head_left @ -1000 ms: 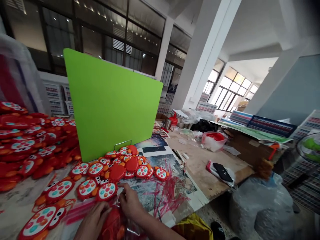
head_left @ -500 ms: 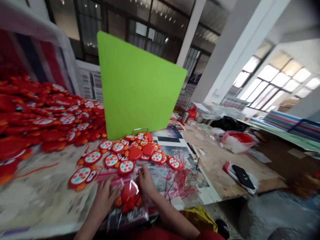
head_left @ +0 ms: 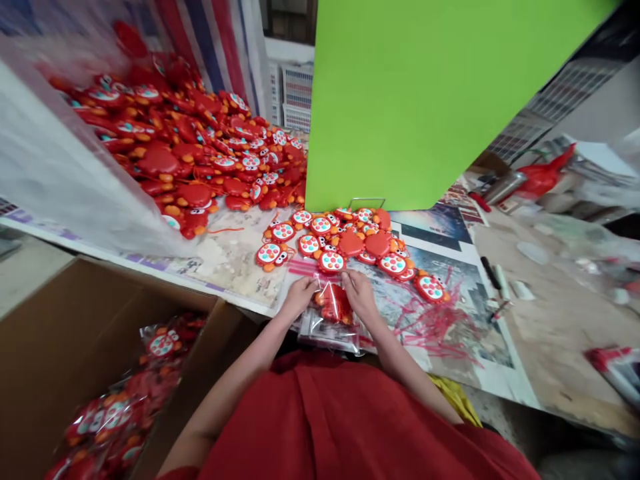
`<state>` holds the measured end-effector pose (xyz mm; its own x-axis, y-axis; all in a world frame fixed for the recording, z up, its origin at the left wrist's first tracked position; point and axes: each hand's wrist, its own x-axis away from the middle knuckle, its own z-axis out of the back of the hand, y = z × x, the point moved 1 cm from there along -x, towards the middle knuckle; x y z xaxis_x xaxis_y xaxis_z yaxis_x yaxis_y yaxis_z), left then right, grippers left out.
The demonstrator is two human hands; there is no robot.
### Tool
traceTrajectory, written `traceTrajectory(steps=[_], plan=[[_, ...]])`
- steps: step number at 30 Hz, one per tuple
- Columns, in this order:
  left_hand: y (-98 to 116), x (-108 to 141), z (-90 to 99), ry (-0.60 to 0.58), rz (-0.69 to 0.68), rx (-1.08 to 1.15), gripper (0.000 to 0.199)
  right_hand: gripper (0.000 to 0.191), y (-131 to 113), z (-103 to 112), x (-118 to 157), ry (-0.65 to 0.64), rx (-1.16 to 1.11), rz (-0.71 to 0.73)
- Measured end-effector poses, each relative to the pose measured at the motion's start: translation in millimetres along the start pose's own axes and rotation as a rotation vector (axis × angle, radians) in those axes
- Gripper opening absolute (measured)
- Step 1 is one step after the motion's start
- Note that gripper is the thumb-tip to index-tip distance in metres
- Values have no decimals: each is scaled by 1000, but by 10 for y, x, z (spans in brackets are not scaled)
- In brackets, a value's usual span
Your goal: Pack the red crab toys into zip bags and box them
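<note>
Some small lettering on the printed sheet (head_left: 480, 293), in the head view, is too fine to read; the sheet lies flat on the worktable (head_left: 240, 257), partly under a tangle of thin pink strips (head_left: 435, 333). At the near edge, a clear bag (head_left: 327, 287) — glossy, creased film with a red toy (head_left: 337, 308) inside — lies between the two hands; the left hand (head_left: 299, 298) grips its left edge, fingers and thumb bent in, and the right hand (head_left: 361, 293) pinches it at the upper right.

Just beyond lies a cluster of loose toys (head_left: 320, 225), smooth red and orange, with oval white faces dotted in turquoise and orange; some show only plain red backs. Far left, a heap of similar toys (head_left: 200, 157) spills out between striped sheeting (head_left: 205, 40) and whitish film (head_left: 80, 160); a flat green board (head_left: 400, 100) stands behind the cluster, its top cut off, with a wire bracket (head_left: 367, 199) at its foot. Near left, a cardboard box (head_left: 45, 327) holds bagged toys (head_left: 105, 413), partly hidden by its wall; at the right edge, a red-and-white packet (head_left: 617, 367) is blurred and cut off.
</note>
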<state>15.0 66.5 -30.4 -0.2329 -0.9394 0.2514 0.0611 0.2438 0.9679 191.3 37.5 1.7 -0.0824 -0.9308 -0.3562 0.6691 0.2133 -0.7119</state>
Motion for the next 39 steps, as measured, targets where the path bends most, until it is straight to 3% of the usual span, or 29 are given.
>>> traceTrajectory(steps=[7, 12, 15, 17, 21, 24, 30, 33, 36, 39], plan=[[-12, 1, 2, 27, -42, -42, 30, 40, -153, -231, -45, -190, -236, -92], [-34, 15, -9, 56, -15, -16, 28, 42, -144, -111, -167, -260, -221, -63], [-40, 7, 1, 77, -89, -87, 25, 43, -157, -74, -201, -388, -319, -52], [-34, 7, 16, 72, -116, -74, 27, 39, -164, -82, -213, -385, -331, -42], [14, 49, 50, -95, -25, 148, 39, 30, -175, -140, -255, -264, -157, 73], [51, 84, 78, -194, 0, 245, 45, 36, -212, -223, -275, -292, 40, 184], [23, 62, 111, -161, -184, 114, 33, 43, -342, -374, -254, -378, 384, 307], [-9, 44, 120, -130, -206, 27, 31, 40, -394, -387, -244, -393, 485, 374], [-30, 32, 131, -122, -213, -39, 31, 40, -400, -399, -250, -387, 487, 393], [-47, 19, 131, -153, -243, -79, 30, 39, -334, -442, -273, -346, 366, 289]])
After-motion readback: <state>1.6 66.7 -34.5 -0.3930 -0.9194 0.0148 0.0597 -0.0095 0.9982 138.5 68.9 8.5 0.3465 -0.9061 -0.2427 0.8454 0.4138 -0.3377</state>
